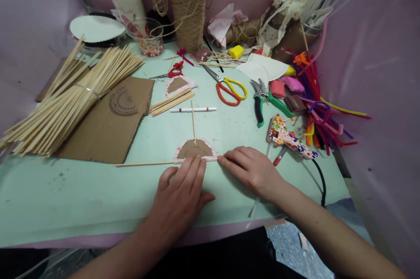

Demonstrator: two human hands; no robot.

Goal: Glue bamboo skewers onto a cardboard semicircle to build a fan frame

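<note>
A half-round cardboard piece (190,150) with a pink-and-white wrapped edge lies flat, its straight side toward me. Along that side runs a long thin bamboo skewer (144,164), sticking out far to the left. My left hand (182,189) rests over the straight edge, fingers stretched out and pressing on the skewer and the rim. At the right corner, the closed fingertips of my right hand (254,172) meet the skewer's end; what lies under them is partly hidden. A second stick (193,119) stands out from the cardboard's middle, across a white pen (203,109).
A skewer bundle (72,91) lies on cardboard (131,108) at left. Beyond are another half-round piece (179,85), scissors (229,88) and pruning shears (262,95). At right lie a corded, flower-patterned glue gun (288,139) and pipe cleaners (316,108). Twine (187,8) stands behind.
</note>
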